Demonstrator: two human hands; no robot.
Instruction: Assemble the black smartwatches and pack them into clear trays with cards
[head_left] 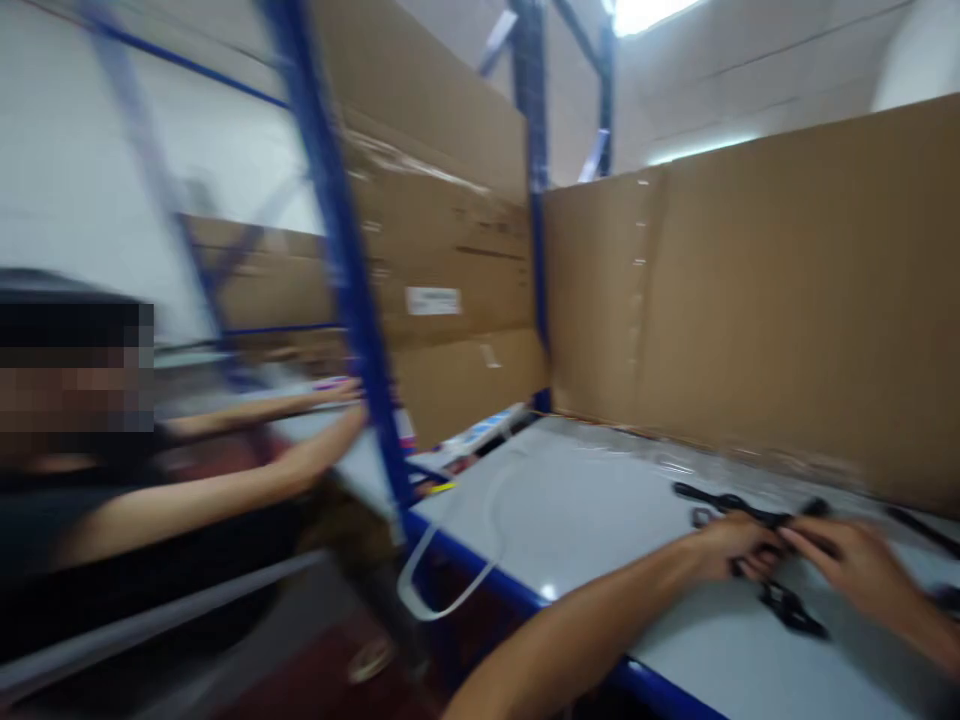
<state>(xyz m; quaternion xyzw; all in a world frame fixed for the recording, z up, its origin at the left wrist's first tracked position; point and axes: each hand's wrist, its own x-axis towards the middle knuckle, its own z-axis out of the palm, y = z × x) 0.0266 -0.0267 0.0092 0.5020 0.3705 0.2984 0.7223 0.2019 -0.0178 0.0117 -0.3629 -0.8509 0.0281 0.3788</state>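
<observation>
Over the right part of the white tabletop, my left hand is closed around a black strap-like item, whose end with a dark buckle-like piece hangs below the fingers. Close beside it, my right hand pinches the same black item from the right. Another black length of it extends to the left above my left hand. Motion blur hides the exact finger contact and the item's full shape.
A blue metal post divides this table from a neighbouring one, where a person reaches forward. Cardboard panels wall the back. A white cable loops over the table's left edge, and a power strip lies at the back left.
</observation>
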